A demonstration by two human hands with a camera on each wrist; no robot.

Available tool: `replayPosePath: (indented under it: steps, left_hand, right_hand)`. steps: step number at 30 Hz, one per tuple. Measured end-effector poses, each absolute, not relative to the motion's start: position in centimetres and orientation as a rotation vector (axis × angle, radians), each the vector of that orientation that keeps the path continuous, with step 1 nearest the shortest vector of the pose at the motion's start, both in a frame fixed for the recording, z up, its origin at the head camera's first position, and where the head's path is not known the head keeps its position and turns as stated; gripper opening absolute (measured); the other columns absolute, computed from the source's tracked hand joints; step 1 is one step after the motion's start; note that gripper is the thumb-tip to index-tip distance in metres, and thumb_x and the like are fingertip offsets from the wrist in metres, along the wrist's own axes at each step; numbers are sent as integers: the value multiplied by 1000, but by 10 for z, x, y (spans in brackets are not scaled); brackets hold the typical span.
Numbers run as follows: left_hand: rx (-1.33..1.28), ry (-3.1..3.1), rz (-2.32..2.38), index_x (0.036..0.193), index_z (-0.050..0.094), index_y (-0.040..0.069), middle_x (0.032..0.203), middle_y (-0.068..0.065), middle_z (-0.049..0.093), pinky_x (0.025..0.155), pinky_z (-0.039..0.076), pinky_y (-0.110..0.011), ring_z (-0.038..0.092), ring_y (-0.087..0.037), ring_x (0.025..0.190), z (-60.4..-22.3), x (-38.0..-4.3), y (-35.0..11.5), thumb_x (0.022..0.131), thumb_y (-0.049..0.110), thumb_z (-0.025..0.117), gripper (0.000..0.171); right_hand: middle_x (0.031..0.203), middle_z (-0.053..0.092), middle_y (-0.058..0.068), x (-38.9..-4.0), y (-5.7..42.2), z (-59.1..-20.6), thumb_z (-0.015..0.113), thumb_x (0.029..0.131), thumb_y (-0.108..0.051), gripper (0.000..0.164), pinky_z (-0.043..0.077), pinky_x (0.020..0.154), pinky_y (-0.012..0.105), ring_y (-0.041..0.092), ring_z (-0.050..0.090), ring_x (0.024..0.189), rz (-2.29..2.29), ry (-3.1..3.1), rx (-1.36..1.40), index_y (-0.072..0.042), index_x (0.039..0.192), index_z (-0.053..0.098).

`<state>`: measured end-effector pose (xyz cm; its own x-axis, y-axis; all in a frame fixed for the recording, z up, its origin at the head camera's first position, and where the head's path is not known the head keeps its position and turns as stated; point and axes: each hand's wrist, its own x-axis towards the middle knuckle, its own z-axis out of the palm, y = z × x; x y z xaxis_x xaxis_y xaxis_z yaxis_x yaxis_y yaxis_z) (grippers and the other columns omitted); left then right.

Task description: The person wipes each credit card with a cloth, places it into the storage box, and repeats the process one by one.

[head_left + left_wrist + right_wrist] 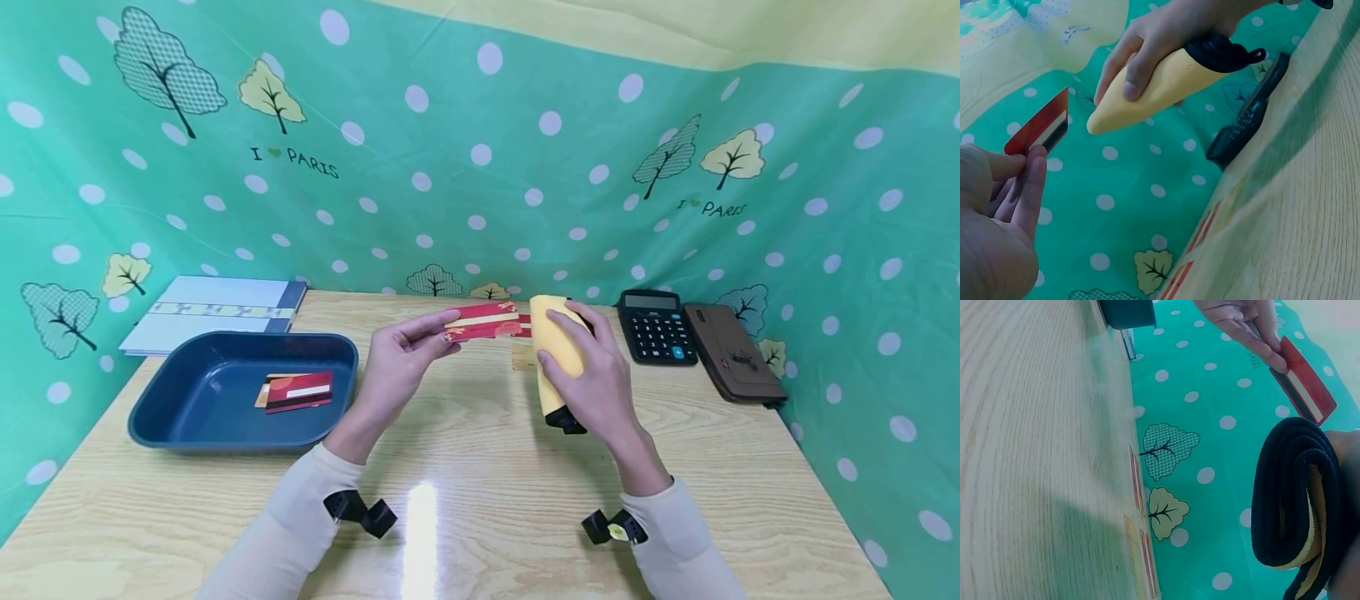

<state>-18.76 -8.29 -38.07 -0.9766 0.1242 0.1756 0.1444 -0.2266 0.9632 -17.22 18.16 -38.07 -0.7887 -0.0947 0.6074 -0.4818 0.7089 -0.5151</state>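
My left hand [396,360] pinches a red bank-style card [482,321] with a pale stripe between thumb and fingers, held up above the table. To its right, my right hand [602,379] grips a folded yellow cloth [551,393] with black edging. In the right wrist view the cloth's end [1291,494] shows several folded layers. A small black loop sticks out at the cloth's dark end in the left wrist view. The card's far end points toward the cloth. Behind both hands, a red card [525,326] and a yellowish card [522,358] lie on the table, partly hidden.
A dark blue basin [243,336] stands at the left, with a red card [298,392] over others inside. Behind it lies a pale blue folder [217,292]. A black calculator [658,327] and a brown pouch [731,350] lie at the back right, before a dotted green curtain [480,200].
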Motion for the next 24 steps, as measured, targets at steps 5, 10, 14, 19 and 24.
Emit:
replayPosePath:
  steps: [5,10,14,19,24]
  left_hand:
    - [-318,-1888,-2455,129,66,-10,124,-21,73,91,64,-32,78,-13,96,-382,-189,-82,100,1,64,31]
    - [-277,-1864,-2464,124,66,-13,99,-2,80,87,66,-32,79,-13,89,-383,-191,-84,100,7,67,31]
    - [-194,-1926,-2396,118,69,-10,80,5,77,73,66,-25,74,-9,70,-383,-191,-85,99,12,70,29]
    - [-89,-2006,-2282,111,74,-5,66,8,64,55,49,-16,56,-6,58,-382,-190,-86,95,17,77,28]
    - [-45,-2022,-2183,110,77,-4,84,12,67,66,51,-14,58,-7,84,-383,-191,-86,91,16,80,28]
  right_hand:
    - [151,53,6,-172,182,-381,82,87,-17,55,53,73,35,27,65,108,922,-2354,447,-20,139,66]
    - [151,53,6,-172,182,-381,82,87,-17,54,53,74,36,27,64,109,927,-2358,446,-20,139,66]
    - [151,54,6,-172,182,-381,82,87,-17,54,54,75,37,28,65,110,930,-2357,449,-19,139,66]
    - [150,54,7,-173,182,-382,82,87,-17,55,54,74,37,27,65,110,926,-2347,459,-20,139,66]
    - [151,54,6,-173,183,-382,82,87,-16,55,54,75,38,28,65,113,929,-2347,461,-20,139,66]
